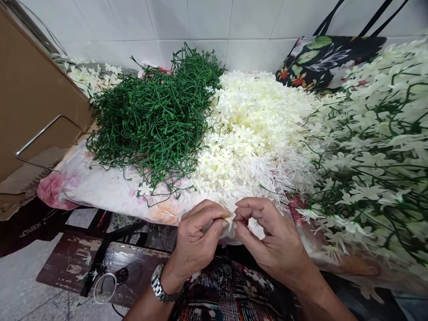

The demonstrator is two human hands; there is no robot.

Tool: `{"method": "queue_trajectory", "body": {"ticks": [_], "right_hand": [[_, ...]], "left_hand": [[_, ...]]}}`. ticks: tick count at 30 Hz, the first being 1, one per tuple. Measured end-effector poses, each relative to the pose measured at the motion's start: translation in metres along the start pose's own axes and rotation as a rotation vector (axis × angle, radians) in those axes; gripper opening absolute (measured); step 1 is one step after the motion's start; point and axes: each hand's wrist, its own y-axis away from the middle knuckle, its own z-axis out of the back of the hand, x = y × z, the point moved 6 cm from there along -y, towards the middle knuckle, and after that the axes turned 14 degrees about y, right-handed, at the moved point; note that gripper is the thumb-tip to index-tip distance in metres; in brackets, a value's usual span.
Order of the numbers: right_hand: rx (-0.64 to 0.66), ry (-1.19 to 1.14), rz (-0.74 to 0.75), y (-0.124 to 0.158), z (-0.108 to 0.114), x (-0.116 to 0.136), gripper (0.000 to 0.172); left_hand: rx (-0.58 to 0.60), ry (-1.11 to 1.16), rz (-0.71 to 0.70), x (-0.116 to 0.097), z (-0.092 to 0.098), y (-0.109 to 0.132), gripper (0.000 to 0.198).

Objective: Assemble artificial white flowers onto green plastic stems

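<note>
Near the front edge of the cloth-covered table, my left hand point(202, 232) pinches a small white flower point(230, 219) between thumb and finger. My right hand point(267, 232) faces it from the other side, its thumb and fingertips at the flower's edge; whether they grip a part of it is too small to tell. Beyond my hands lies a heap of loose white blossoms point(254, 120), with thin white strands point(277, 171) at its near side. A tangled pile of green stems point(154, 116) is to the left. Assembled white flowers on stems point(374, 178) fill the right side.
A cardboard box point(40, 84) with a metal wire handle point(40, 133) stands at the left. Against the tiled wall point(200, 22) rests a black floral bag point(331, 60). Below the floral tablecloth point(110, 191) is a brown wooden bench point(133, 267).
</note>
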Motion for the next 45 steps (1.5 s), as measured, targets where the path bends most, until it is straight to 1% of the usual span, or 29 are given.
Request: {"method": "queue_trajectory", "body": {"ticks": [4, 7, 10, 13, 15, 16, 18, 20, 22, 25, 27, 28, 30, 31, 33, 34, 35, 37, 38, 40, 43, 45], "right_hand": [[0.049, -0.022, -0.025, 0.000, -0.002, -0.003, 0.021], [0.082, -0.045, -0.044, 0.001, -0.004, -0.006, 0.023], [0.071, -0.052, -0.049, 0.003, -0.005, -0.007, 0.022], [0.050, -0.061, -0.062, 0.006, -0.005, -0.009, 0.019], [0.050, -0.066, -0.063, 0.007, -0.004, -0.009, 0.015], [0.051, -0.058, -0.051, 0.007, -0.003, -0.009, 0.014], [0.047, -0.017, 0.020, 0.005, 0.000, -0.005, 0.020], [0.045, 0.020, 0.122, 0.003, 0.001, 0.001, 0.025], [0.037, 0.033, 0.189, 0.002, 0.002, 0.005, 0.021], [0.020, 0.023, 0.180, 0.003, 0.002, 0.004, 0.014], [0.029, -0.007, 0.159, 0.004, 0.001, 0.003, 0.012], [0.045, -0.032, 0.159, 0.005, 0.000, 0.003, 0.013], [0.059, -0.073, 0.166, 0.006, 0.001, 0.001, 0.015], [0.043, -0.071, 0.163, 0.006, 0.003, 0.000, 0.015], [-0.013, -0.007, 0.141, 0.005, 0.010, -0.005, 0.014], [-0.045, 0.045, 0.137, 0.005, 0.013, -0.007, 0.014], [-0.077, 0.101, 0.136, 0.005, 0.017, -0.010, 0.014], [-0.133, 0.192, 0.155, 0.005, 0.023, -0.014, 0.016], [-0.159, 0.222, 0.159, 0.005, 0.025, -0.016, 0.015], [-0.193, 0.259, 0.161, 0.005, 0.027, -0.019, 0.015], [-0.208, 0.287, 0.172, 0.005, 0.026, -0.019, 0.016], [-0.224, 0.322, 0.184, 0.006, 0.024, -0.018, 0.014]], "left_hand": [[0.018, -0.011, 0.037, 0.002, -0.001, 0.000, 0.017], [0.062, -0.009, 0.056, 0.003, -0.004, 0.000, 0.016], [0.081, 0.039, 0.097, 0.005, -0.006, 0.000, 0.016], [0.052, 0.120, 0.144, 0.009, -0.007, 0.001, 0.015], [-0.007, 0.178, 0.176, 0.011, -0.005, 0.002, 0.014], [-0.045, 0.195, 0.184, 0.012, -0.004, 0.003, 0.013], [-0.106, 0.186, 0.167, 0.010, -0.002, 0.004, 0.013], [-0.114, 0.149, 0.129, 0.005, -0.004, 0.005, 0.016], [-0.105, 0.139, 0.111, 0.001, -0.008, 0.006, 0.018], [-0.137, 0.154, 0.127, 0.002, -0.010, 0.009, 0.016], [-0.172, 0.176, 0.153, 0.004, -0.009, 0.011, 0.014], [-0.168, 0.193, 0.168, 0.004, -0.009, 0.012, 0.013], [-0.111, 0.204, 0.184, 0.004, -0.007, 0.011, 0.011], [-0.071, 0.177, 0.170, 0.002, -0.005, 0.010, 0.011], [-0.031, 0.033, 0.086, -0.004, 0.005, 0.009, 0.015], [-0.042, -0.087, 0.010, -0.009, 0.013, 0.009, 0.017], [-0.079, -0.226, -0.061, -0.012, 0.023, 0.009, 0.018], [-0.172, -0.551, -0.154, -0.016, 0.045, 0.009, 0.022], [-0.189, -0.704, -0.164, -0.015, 0.054, 0.009, 0.022], [-0.243, -0.913, -0.170, -0.014, 0.075, 0.010, 0.021], [-0.324, -1.083, -0.142, -0.016, 0.101, 0.013, 0.017], [-0.305, -1.118, -0.052, -0.014, 0.110, 0.015, 0.013]]}}
